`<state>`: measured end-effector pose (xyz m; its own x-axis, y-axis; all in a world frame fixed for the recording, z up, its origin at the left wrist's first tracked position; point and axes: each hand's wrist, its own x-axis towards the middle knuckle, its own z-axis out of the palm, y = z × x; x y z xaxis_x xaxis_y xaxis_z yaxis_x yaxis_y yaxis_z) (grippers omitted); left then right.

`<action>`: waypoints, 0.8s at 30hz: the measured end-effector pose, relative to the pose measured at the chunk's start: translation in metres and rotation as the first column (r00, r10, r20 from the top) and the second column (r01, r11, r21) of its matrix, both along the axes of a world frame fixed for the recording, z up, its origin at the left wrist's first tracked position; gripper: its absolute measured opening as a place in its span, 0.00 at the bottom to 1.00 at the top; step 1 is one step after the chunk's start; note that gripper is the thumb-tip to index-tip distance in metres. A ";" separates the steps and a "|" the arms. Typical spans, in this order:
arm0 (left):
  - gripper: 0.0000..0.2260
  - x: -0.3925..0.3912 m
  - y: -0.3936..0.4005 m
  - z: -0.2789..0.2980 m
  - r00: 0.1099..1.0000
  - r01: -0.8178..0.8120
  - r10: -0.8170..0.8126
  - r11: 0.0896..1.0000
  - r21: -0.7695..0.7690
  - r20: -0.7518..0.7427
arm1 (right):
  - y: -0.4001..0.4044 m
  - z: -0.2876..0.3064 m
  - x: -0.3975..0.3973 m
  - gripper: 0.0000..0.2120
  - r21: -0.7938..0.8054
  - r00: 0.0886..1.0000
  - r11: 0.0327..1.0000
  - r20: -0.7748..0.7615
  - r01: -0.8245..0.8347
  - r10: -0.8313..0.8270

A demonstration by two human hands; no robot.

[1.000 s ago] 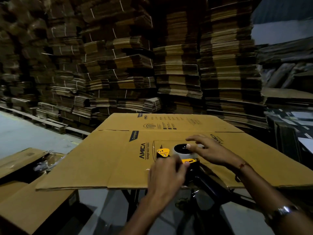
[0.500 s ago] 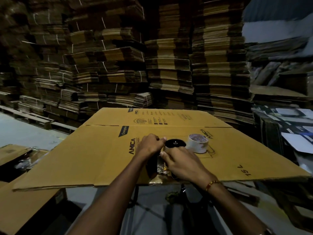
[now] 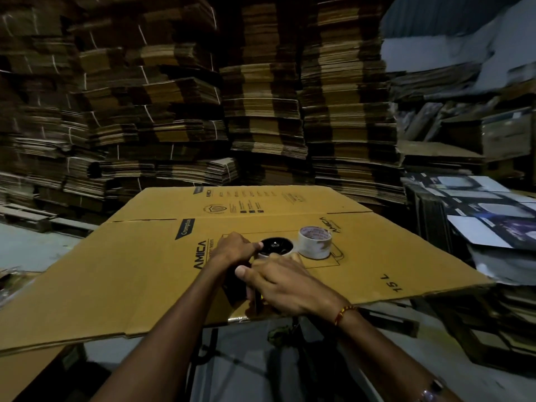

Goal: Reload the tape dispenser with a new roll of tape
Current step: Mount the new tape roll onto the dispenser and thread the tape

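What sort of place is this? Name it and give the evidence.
Most likely a carton warehouse or packing store. Bundled stacks of flattened cardboard fill the back wall, wooden pallets lie on the floor, and a flat printed carton serves as the work surface.

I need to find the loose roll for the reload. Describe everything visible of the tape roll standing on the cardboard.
The tape roll is whitish, with a wide core hole and faint reddish print inside the core. It lies flat, hole up, on the cardboard sheet, just right of the dispenser's black hub. Neither hand touches it; the right hand is nearer. Whether it touches the hub is unclear.
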<state>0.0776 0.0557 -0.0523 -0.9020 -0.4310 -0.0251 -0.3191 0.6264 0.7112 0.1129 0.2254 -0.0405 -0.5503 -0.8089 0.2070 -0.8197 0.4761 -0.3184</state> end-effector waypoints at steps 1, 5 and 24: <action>0.19 0.000 0.000 0.000 1.000 -0.005 0.005 1.000 0.003 0.006 | 0.000 0.001 0.002 0.29 -0.009 1.000 1.000 0.012 0.002 -0.002; 0.20 0.001 -0.001 0.000 1.000 -0.010 0.010 1.000 0.027 0.011 | 0.002 0.003 0.002 0.28 -0.122 0.996 0.992 0.087 -0.020 0.031; 0.24 0.054 -0.010 -0.012 0.999 -0.032 0.029 0.996 -0.079 -0.040 | 0.033 -0.030 0.000 0.09 -0.036 0.916 0.980 -0.363 -0.198 0.172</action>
